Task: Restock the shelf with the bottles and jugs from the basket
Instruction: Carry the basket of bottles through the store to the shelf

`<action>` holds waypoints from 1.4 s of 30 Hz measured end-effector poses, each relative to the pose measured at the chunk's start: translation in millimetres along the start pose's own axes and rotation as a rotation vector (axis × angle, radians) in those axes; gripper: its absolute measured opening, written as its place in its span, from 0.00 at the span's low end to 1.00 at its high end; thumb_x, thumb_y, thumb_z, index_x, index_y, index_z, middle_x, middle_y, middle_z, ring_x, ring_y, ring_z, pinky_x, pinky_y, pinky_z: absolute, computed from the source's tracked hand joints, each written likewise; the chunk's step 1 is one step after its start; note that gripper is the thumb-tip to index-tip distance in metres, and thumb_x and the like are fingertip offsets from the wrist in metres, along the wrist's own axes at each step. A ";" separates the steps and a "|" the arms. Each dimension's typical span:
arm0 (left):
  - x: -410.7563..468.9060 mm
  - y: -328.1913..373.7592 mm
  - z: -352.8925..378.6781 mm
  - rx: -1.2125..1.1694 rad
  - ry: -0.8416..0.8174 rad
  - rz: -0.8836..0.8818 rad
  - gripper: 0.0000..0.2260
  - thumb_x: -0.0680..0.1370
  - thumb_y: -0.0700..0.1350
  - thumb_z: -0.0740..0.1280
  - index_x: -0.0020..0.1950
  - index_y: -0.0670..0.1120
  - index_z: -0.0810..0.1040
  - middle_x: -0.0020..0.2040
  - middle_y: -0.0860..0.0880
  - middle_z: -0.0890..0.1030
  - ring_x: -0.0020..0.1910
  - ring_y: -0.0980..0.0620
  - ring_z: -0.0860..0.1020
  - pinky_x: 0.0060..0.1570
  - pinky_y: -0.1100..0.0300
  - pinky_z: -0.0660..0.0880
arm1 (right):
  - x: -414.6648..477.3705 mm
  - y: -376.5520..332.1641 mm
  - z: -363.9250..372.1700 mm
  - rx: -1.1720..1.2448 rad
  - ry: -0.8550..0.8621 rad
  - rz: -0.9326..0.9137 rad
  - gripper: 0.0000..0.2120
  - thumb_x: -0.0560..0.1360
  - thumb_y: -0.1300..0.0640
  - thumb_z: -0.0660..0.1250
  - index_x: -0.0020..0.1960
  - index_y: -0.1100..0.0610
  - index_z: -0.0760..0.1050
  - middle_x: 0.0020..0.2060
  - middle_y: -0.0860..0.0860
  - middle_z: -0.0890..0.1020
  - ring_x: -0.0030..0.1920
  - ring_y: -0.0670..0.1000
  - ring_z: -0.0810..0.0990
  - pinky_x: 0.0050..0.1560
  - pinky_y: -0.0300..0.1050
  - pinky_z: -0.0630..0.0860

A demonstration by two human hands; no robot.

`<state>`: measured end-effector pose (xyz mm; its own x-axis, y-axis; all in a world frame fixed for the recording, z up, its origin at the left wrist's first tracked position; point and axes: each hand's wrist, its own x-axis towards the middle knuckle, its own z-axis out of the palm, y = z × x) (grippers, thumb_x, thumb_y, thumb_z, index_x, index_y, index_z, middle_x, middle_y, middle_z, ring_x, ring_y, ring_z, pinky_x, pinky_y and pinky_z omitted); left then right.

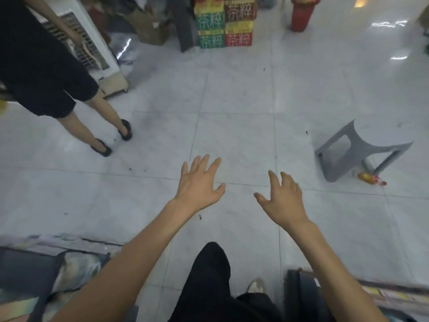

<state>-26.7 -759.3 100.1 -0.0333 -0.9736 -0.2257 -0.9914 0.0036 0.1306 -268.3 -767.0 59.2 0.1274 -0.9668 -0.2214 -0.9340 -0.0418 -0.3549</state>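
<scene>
My left hand [199, 182] and my right hand [282, 197] are stretched out side by side over the white tiled floor, fingers spread, holding nothing. No basket and no shelf face shows in this view. One small bottle [369, 178] with a yellow label and red cap lies on its side on the floor by the grey stool, well to the right of my right hand.
A grey plastic stool [362, 149] stands at the right. Another person's legs [97, 122] are at the left by a white appliance [92, 49]. Stacked drink cartons [225, 22] and a red bin [301, 12] stand at the back. Blurred shelf edges [348, 291] flank my legs.
</scene>
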 end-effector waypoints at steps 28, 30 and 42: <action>591.8 -31.3 -199.6 0.084 0.153 0.108 0.37 0.80 0.64 0.59 0.84 0.55 0.49 0.84 0.44 0.53 0.83 0.41 0.51 0.79 0.37 0.49 | 585.4 -27.9 -247.2 -0.206 0.177 -0.071 0.41 0.79 0.36 0.61 0.82 0.54 0.50 0.79 0.63 0.54 0.81 0.64 0.48 0.79 0.62 0.49; 645.0 -7.6 -219.5 0.106 0.166 0.129 0.37 0.80 0.64 0.59 0.85 0.55 0.49 0.84 0.44 0.52 0.83 0.41 0.50 0.79 0.37 0.49 | 629.2 -2.4 -277.4 -0.205 0.210 -0.041 0.41 0.79 0.35 0.61 0.82 0.53 0.49 0.79 0.63 0.54 0.81 0.64 0.48 0.79 0.62 0.48; 930.0 173.4 -347.8 0.126 0.255 0.297 0.37 0.78 0.64 0.61 0.83 0.55 0.54 0.81 0.47 0.62 0.80 0.44 0.59 0.77 0.38 0.56 | 851.6 151.7 -474.3 -0.198 0.303 0.132 0.41 0.76 0.34 0.63 0.80 0.54 0.55 0.75 0.62 0.62 0.77 0.64 0.57 0.76 0.61 0.58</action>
<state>-185.6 -1743.5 248.6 -0.3040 -0.9512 0.0526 -0.9516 0.3058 0.0308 -459.9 -1716.3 247.6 -0.0752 -0.9965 0.0359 -0.9859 0.0689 -0.1525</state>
